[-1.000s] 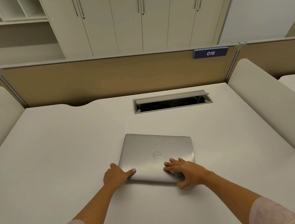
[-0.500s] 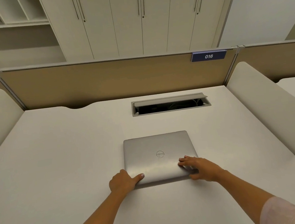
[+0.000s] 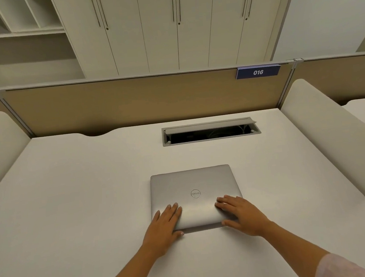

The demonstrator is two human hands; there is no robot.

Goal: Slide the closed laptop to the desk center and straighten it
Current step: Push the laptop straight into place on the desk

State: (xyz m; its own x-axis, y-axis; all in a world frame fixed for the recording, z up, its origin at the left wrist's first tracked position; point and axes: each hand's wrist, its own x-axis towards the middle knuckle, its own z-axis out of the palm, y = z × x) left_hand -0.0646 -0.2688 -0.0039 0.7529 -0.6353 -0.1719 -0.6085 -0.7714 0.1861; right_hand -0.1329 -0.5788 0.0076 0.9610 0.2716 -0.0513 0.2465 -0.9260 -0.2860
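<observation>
Closed laptop on white desk

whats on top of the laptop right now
Both hands rest flat on the closed laptop lid: the left hand over its near left corner, the right hand over its near right corner. The rest of the lid is bare. Both near corners are covered.

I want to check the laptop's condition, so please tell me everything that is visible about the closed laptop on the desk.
The laptop is a slim silver machine, metal by its look, with rounded corners and a round logo in the middle of its lid. It is closed and lies flat on the white desk, its edges roughly square to the cable slot beyond it. The left hand lies flat over its near left corner, the right hand over its near right corner. No damage shows.
</observation>
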